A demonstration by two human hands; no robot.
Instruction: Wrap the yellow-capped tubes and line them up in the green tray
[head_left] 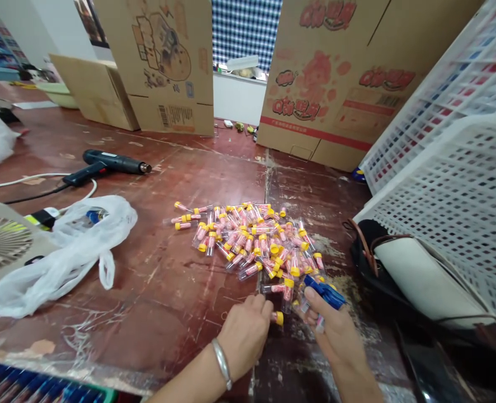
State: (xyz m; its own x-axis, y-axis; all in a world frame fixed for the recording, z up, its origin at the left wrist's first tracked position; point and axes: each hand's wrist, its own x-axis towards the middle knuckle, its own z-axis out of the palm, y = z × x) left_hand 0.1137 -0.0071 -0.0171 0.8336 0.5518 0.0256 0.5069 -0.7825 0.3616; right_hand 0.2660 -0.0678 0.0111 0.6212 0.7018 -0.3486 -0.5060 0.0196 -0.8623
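A pile of small clear tubes with yellow caps and pink-and-white contents lies on the worn red-brown table. My left hand, wearing a silver bangle, is closed at the near edge of the pile. From its fingers sticks out the yellow-capped end of one tube; the rest is hidden by the hand. My right hand is closed round a blue plastic piece, thumb on top. Something clear with a small label shows below the blue part, but its exact kind is not plain. More tubes lie just beyond both hands.
A black heat gun, a white plastic bag and a small fan lie to the left. Cardboard boxes stand at the back. White baskets and a black-and-white bag crowd the right side.
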